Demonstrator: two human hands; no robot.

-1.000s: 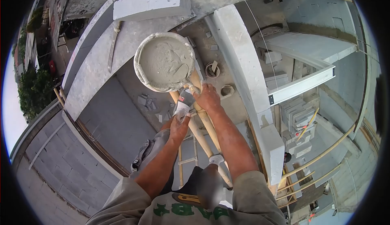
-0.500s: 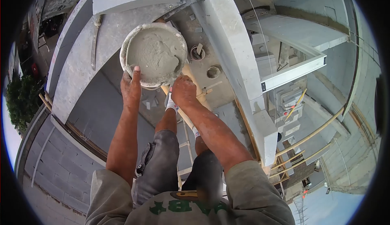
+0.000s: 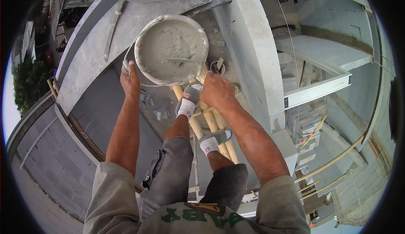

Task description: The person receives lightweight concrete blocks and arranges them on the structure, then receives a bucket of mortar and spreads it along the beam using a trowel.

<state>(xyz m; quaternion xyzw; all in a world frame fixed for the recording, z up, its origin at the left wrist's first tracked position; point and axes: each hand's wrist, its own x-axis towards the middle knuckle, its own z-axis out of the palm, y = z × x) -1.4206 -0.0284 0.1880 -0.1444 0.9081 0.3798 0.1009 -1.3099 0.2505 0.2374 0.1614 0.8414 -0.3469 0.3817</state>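
A round bucket [image 3: 168, 44] full of wet grey mortar stands in front of me, above my feet. My left hand [image 3: 130, 80] is closed on the bucket's thin handle [image 3: 126, 58], at the left of the rim. At the rim's lower right, my right hand [image 3: 216, 91] grips the handle of a trowel. The trowel's blade [image 3: 179, 60] lies partly in the mortar, with much of it covered.
Bamboo poles [image 3: 195, 128] run under my sandalled feet. A saw [image 3: 111, 35] lies on the concrete ledge at the upper left. Light block walls [image 3: 257, 44] rise on the right. Two small buckets, one here [image 3: 217, 66], stand on the floor far below.
My left hand has come from low by my right hand to the bucket's left side, and now holds its handle out from the rim. The trowel blade now shows in the mortar.
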